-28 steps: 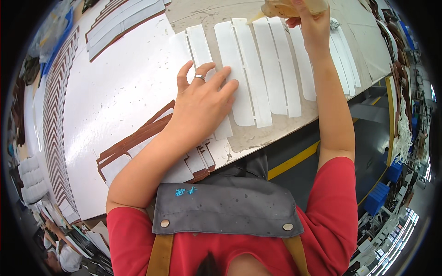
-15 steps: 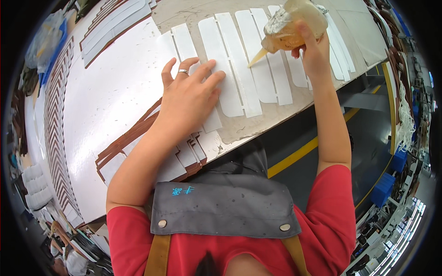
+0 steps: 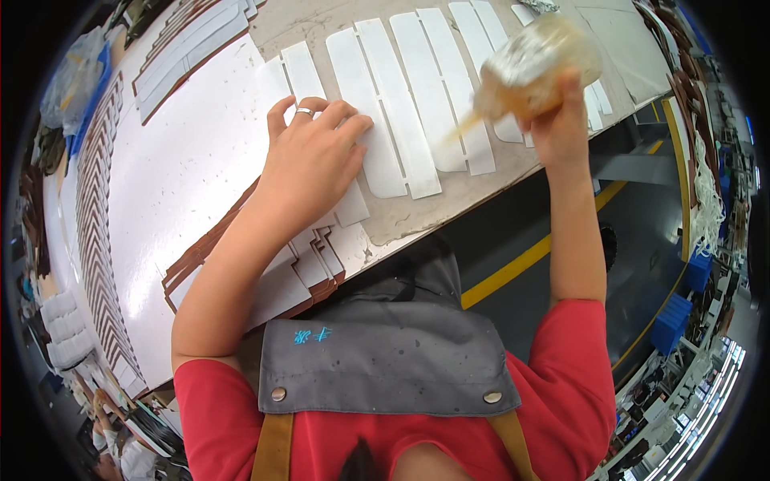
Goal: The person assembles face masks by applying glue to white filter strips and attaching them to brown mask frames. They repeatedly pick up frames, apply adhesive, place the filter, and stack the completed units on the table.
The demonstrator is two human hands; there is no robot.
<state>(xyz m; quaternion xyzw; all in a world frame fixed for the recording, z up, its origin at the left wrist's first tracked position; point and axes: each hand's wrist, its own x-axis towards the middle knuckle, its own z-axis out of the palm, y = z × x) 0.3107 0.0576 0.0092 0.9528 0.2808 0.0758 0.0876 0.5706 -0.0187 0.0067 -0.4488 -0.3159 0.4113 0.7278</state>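
Note:
My right hand [image 3: 561, 124] grips a squeeze bottle [image 3: 541, 64] of cloudy amber liquid, likely glue, tilted with its thin nozzle [image 3: 463, 130] pointing down to the left. The nozzle is smeared by motion over a pair of white strips [image 3: 433, 80]; whether it touches them I cannot tell. Several such flat strips with rounded ends lie in pairs across the table [image 3: 417, 216]. My left hand [image 3: 313, 164], a ring on one finger, rests with curved, parted fingers over the strips at the left [image 3: 303, 72] and holds nothing.
Stacked white pieces with brown edges [image 3: 301, 276] lie under and beside my left forearm. More brown-edged pieces stand at the back left [image 3: 192, 60] and in a long overlapping row [image 3: 95, 216] at the far left. The table's front edge slants up to the right, above a yellow-lined floor [image 3: 513, 268].
My right hand has swung the bottle rightward and slightly down, so the nozzle has passed to strips farther right. My left hand has hardly moved over the strips; the whole view has shifted a little.

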